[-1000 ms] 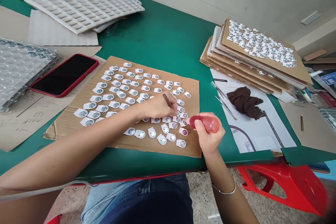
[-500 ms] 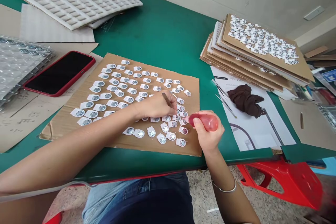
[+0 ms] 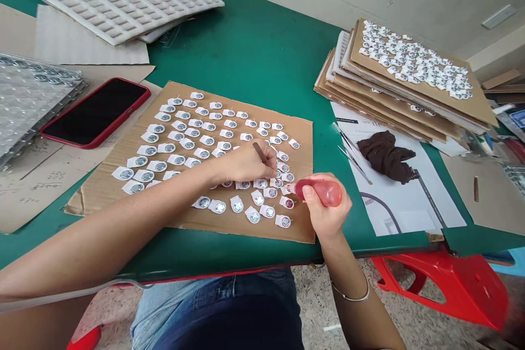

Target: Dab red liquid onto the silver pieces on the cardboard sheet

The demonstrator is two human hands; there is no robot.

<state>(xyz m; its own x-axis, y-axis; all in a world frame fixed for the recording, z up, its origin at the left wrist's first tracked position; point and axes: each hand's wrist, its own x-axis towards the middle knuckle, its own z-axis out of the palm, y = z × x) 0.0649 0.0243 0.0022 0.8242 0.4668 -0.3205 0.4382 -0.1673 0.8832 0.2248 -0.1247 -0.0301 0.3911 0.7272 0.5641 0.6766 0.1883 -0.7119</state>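
Observation:
A flat cardboard sheet (image 3: 241, 229) holds rows of small round silvery pieces on white tabs. Over its right part, my left hand (image 3: 250, 163) is closed on a slim brown tool (image 3: 259, 152), its tip hidden by my fingers. My right hand (image 3: 330, 213) grips a red squeeze bottle (image 3: 328, 192), held on its side with the nozzle pointing left. That nozzle is at a tabbed piece (image 3: 286, 189) close to my left fingertips; whether they touch I cannot tell. One piece just below, a reddish disc (image 3: 289, 203), has a dark red face.
A red-cased phone (image 3: 98, 112) lies left of the cardboard, near a clear tray (image 3: 36, 98). White foam trays (image 3: 123, 0) are at the back left. Stacked boards (image 3: 406, 82), tweezers (image 3: 353, 154) and a dark brown cloth (image 3: 385, 156) are on the right.
Both hands keep nearly the same place and hold. The whole view has shifted very slightly; the red bottle's nozzle remains by the same group of pieces.

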